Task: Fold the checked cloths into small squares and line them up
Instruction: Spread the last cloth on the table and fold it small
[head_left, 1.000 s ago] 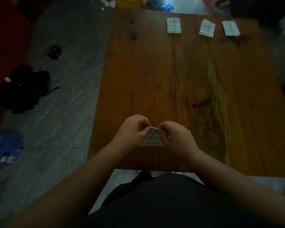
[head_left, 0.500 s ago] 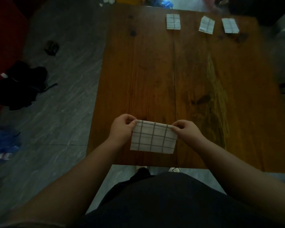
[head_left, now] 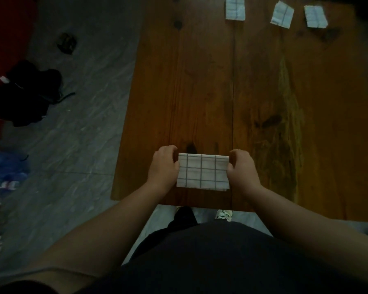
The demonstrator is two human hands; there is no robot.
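A white cloth with dark grid lines [head_left: 203, 171] is stretched as a flat rectangle over the near edge of the wooden table [head_left: 210, 92]. My left hand [head_left: 164, 167] pinches its left edge and my right hand [head_left: 242, 169] pinches its right edge. Three small folded checked cloths lie in a row at the far edge: one on the left [head_left: 235, 8], a tilted one in the middle [head_left: 282, 14], and one on the right [head_left: 315, 16].
The table's left edge borders a grey stone floor. On the floor lie a black bundle [head_left: 28, 94], a small dark object [head_left: 66, 42] and blue plastic [head_left: 5, 172]. A red surface [head_left: 6, 35] fills the far left. My shoes [head_left: 223, 214] show below the table edge.
One second ago the cloth was bunched small between both hands. My hands have since pulled apart sideways, spreading it into a wide rectangle, now squared to the table edge.
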